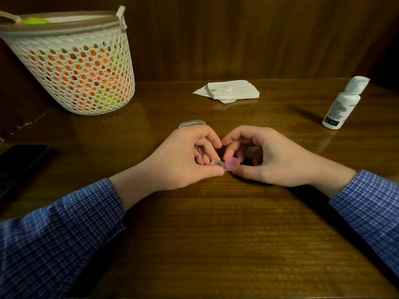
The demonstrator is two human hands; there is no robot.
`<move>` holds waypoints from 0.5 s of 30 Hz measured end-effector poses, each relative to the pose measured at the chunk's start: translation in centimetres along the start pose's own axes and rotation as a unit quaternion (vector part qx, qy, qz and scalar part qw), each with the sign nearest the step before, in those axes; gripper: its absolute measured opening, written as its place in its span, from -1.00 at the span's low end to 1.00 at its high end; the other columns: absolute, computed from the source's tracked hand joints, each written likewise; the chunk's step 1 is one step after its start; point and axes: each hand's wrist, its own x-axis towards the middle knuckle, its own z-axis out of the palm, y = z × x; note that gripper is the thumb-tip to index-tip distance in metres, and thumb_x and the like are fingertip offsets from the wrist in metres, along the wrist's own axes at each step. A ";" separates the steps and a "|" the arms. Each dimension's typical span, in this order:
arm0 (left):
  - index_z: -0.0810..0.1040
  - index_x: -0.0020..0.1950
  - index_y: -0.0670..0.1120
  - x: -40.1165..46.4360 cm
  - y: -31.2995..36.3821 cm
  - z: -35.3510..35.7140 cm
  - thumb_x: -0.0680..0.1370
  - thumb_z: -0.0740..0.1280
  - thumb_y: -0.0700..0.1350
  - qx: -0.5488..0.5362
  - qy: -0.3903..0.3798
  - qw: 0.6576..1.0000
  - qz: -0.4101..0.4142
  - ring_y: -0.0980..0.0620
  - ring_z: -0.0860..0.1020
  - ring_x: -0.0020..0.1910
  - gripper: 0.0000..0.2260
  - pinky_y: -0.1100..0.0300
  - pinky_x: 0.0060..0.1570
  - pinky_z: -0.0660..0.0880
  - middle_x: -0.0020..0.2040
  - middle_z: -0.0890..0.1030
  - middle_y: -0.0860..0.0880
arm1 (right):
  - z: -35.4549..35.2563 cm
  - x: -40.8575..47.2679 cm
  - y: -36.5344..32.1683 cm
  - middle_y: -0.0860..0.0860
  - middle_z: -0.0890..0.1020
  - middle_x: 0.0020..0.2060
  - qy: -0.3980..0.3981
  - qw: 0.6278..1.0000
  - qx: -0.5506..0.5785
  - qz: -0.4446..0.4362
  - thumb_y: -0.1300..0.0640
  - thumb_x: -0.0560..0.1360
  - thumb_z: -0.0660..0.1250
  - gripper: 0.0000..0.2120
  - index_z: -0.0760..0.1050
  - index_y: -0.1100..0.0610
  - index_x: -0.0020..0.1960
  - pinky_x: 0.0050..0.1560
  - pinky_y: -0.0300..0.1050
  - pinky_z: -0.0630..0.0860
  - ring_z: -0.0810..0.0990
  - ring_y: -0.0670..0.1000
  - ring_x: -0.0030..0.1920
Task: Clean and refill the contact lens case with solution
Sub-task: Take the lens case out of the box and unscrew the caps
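- Both hands pinch the contact lens case (224,164) low over the wooden table (216,234): left hand (185,156) on its clear end, right hand (265,156) by the pink cap (232,162).
- Clear lid (191,123) lies just behind the left hand.
- Farther back: folded tissue (228,90), solution bottle (345,102) standing at right.

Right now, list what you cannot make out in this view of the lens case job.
- Lens case, head view: only a pink cap and a clear part show; both hands' fingers hide the rest, so whether it holds liquid is unknown.
- Clear container: left hand covers its near side.
- Bottle: label print too small to read.
- Dark flat object: cut off by the left edge.
- Basket: contents seen only as orange and green through holes.
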 end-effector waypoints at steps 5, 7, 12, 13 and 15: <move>0.60 0.16 0.03 0.0 0.0 0.0 0.41 0.62 -0.12 0.003 0.003 1.000 0.000 0.06 0.71 -0.17 -0.63 0.09 -0.13 0.70 -0.09 0.72 0.13 | -0.3 0.0 0.2 -0.10 0.71 0.00 -0.004 1.000 0.002 -0.005 0.18 0.47 0.55 -0.54 0.50 -0.03 0.30 0.08 -0.02 0.64 0.68 -0.01 -0.03; 0.60 0.16 0.04 0.0 0.0 0.0 0.41 0.62 -0.11 0.006 0.004 1.000 -0.002 0.06 0.71 -0.16 -0.62 0.11 -0.13 0.70 -0.07 0.72 0.14 | -0.4 0.0 0.3 -0.07 0.71 -0.01 0.005 1.000 0.021 -0.008 0.18 0.48 0.54 -0.56 0.50 -0.01 0.30 0.05 0.05 0.66 0.69 0.03 -0.05; 0.59 0.18 0.03 0.0 0.0 0.1 0.42 0.61 -0.11 0.010 0.005 1.000 0.001 0.08 0.71 -0.15 -0.62 0.21 -0.14 0.68 -0.06 0.72 0.14 | -1.8 -0.4 0.5 0.03 0.70 -0.02 0.021 0.995 0.094 -0.005 0.23 0.48 0.49 -0.63 0.58 0.06 0.26 0.02 -0.05 0.66 0.70 0.11 -0.04; 0.59 0.18 0.04 0.0 0.0 0.1 0.42 0.61 -0.11 0.010 0.006 1.000 0.002 0.08 0.71 -0.14 -0.62 0.23 -0.15 0.67 -0.06 0.72 0.14 | -2.2 -0.4 0.5 0.05 0.70 -0.02 0.027 0.995 0.098 -0.005 0.20 0.46 0.48 -0.64 0.60 0.09 0.25 0.02 -0.05 0.67 0.71 0.14 -0.04; 0.59 0.17 0.04 0.0 0.0 0.2 0.42 0.61 -0.11 0.011 0.009 1.000 0.001 0.07 0.71 -0.14 -0.62 0.20 -0.14 0.67 -0.06 0.73 0.13 | -3.2 -0.7 0.6 0.14 0.69 -0.02 0.050 0.993 0.105 -0.010 0.17 0.44 0.48 -0.66 0.61 0.16 0.20 0.03 -0.01 0.68 0.73 0.14 -0.04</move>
